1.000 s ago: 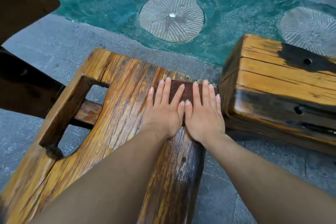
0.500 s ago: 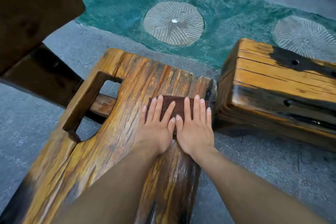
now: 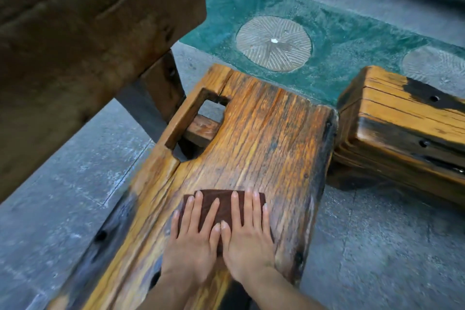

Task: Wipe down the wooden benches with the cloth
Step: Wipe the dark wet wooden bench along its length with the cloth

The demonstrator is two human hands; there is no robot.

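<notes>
A long orange-brown wooden bench [image 3: 264,133] runs from the bottom of the view to the middle. On its right half, near me, lies a folded dark brown cloth [image 3: 224,205]. My left hand [image 3: 193,241] and my right hand [image 3: 247,241] lie flat side by side on the cloth, fingers spread and pointing away from me, pressing it onto the wood. Only the cloth's far edge and the strip between my hands show. A second wooden bench [image 3: 402,128], with dark patches, butts against the first one's far right corner.
A dark wooden tabletop [image 3: 88,33] overhangs at the upper left, with its leg beside the bench. The bench has a rectangular opening [image 3: 208,113] at its far left. Grey stone paving surrounds the benches. A teal strip [image 3: 352,40] with round carved stone discs [image 3: 274,43] lies beyond.
Both hands have slid the cloth back along the bench toward me, away from the far end beside the second bench. The view has shifted, so more of the dark tabletop shows.
</notes>
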